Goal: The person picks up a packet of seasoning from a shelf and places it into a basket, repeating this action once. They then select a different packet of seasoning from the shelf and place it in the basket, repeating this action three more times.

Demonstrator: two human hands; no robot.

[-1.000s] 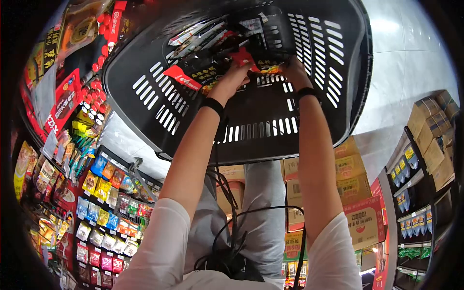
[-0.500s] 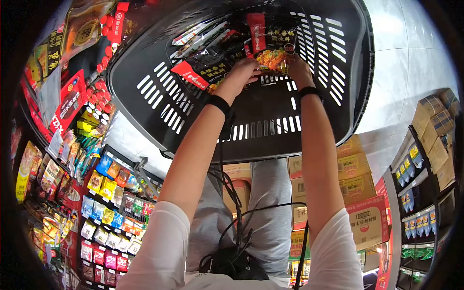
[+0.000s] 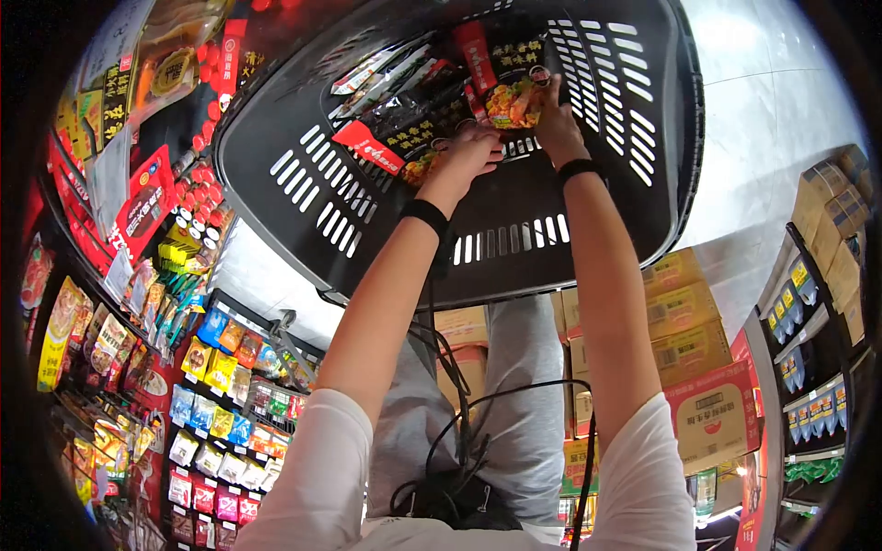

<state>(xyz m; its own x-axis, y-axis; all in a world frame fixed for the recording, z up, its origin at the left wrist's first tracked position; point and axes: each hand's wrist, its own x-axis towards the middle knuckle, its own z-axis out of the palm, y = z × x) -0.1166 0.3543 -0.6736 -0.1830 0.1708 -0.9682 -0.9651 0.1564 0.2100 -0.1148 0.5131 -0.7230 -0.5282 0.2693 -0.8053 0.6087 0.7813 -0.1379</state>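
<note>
Inside a black slotted basket (image 3: 303, 241) lie several packets. My right hand (image 3: 558, 121) pinches the lower right edge of a black and red packet with a food picture (image 3: 516, 105). Near that packet's lower left corner is my left hand (image 3: 470, 151), its fingers loosely spread and partly over the edge of a second black and red packet (image 3: 411, 138). Whether the left fingers touch either packet is not clear. Silvery and dark packets (image 3: 378, 77) lie farther back on the left side of the basket.
Shelves of bagged goods (image 3: 220, 372) stand at the left, with a large red packet (image 3: 142, 207) hanging higher up. Cartons (image 3: 712, 415) are stacked at the lower right, beside a rack of blue pouches (image 3: 818, 415). Black cables (image 3: 464, 404) hang before my legs.
My right hand has shifted slightly left and up with the packet's edge. The left hand has moved a little lower and right, off the first packet's corner. The view has shifted slightly.
</note>
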